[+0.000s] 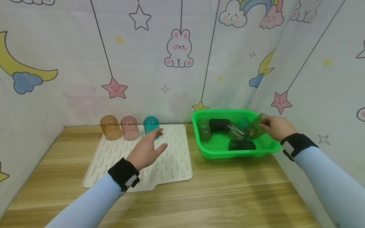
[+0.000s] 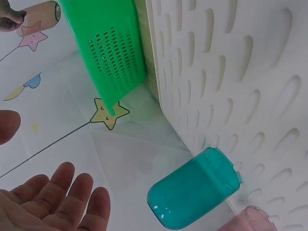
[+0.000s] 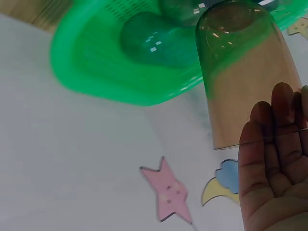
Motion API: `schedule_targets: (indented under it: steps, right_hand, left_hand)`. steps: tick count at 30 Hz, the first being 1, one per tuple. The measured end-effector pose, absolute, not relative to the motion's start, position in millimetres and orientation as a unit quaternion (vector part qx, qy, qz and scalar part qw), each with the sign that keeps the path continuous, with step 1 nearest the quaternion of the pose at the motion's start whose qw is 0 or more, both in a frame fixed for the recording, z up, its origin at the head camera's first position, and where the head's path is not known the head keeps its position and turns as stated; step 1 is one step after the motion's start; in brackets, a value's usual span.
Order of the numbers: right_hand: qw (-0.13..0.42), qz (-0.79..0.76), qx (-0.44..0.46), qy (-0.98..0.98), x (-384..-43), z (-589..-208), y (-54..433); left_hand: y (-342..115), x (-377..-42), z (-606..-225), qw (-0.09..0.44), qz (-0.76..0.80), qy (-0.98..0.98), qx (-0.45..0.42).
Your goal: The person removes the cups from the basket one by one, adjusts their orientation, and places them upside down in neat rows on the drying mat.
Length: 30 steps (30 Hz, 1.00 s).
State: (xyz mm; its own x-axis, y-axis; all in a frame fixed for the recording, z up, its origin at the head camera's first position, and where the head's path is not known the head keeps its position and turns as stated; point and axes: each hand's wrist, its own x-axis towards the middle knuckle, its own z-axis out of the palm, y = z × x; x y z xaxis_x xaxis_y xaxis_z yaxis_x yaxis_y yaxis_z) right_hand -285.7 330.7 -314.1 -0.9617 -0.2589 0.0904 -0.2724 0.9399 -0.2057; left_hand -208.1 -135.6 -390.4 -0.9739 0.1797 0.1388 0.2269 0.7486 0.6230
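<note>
My right hand pinches the rim end of an amber-tinted see-through cup, tilted over the right side of the green basket. In the right wrist view the fingers lie along the open end of that cup. My left hand hovers over the white draining board, fingers loosely extended and holding nothing. Just beyond its fingertips a teal cup stands upside down on the board. Left of that, a pink cup and an amber cup also stand upside down.
Inside the basket lie several cups, among them a dark one, another dark one and a clear one. Patterned white cloth hangs behind and at both sides of the wooden table.
</note>
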Motion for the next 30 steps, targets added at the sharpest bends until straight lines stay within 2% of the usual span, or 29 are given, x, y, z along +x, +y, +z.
schedule_targets:
  steps: [17, 25, 30]
  right_hand:
    - [0.055, 0.189, 0.191, -0.962, -271.6, -311.4, 254.4]
    - [0.030, 0.246, 0.204, -0.947, -263.4, -310.5, 221.2]
    - [0.014, 0.278, 0.216, -0.936, -257.1, -313.5, 203.9]
  left_hand:
    - [-135.2, -208.3, -391.0, 0.023, -0.355, -0.929, -0.105]
    - [-136.1, -207.5, -390.7, 0.014, -0.381, -0.918, -0.108]
    - [-135.3, -206.8, -388.8, -0.010, -0.425, -0.898, -0.118]
